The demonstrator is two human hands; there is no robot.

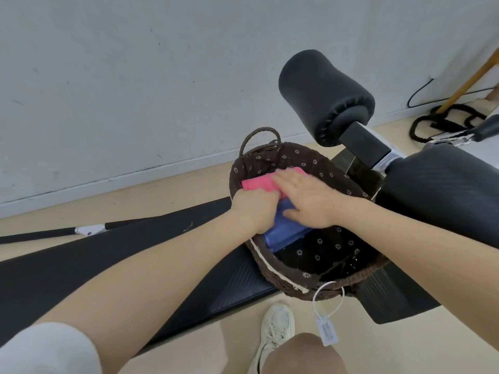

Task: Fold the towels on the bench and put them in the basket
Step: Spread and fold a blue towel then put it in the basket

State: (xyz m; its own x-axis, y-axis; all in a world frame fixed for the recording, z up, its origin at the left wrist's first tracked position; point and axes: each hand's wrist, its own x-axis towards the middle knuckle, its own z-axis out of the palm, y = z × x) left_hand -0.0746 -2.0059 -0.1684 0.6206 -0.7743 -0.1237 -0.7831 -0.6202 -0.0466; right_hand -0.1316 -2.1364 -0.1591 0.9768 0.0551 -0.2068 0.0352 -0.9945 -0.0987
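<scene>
Pale grey wall (135,90) and beige floor (405,346) frame a black padded table (67,265) that runs from the lower left toward the right, where a thick black roller pad (324,95) stands up on its post. At the table's right end sits a dark brown wicker basket (272,271) with a flower-print lining, a loop handle at its far rim and a white tag (326,330) hanging from its near rim.

Both of the person's hands reach into the basket. A folded pink towel (259,184) lies against the far left wall of the basket, and a folded blue towel (286,233) lies just beside it on the near side, touching it. The left hand (256,209) is curled at the seam between the two towels with its fingers tucked down out of sight; it appears to grasp the edge of the pink towel, though the grip itself is hidden. The right hand (305,195) lies flat, its fingers (286,176) straight and spread, pressing on top of the pink towel with the heel of the palm over the blue one. The right half of the basket floor shows bare lining.

A white shoe (275,330) stands on the floor below the table's near edge, and a coil of black rope (442,122) lies by the wall at the far right.
</scene>
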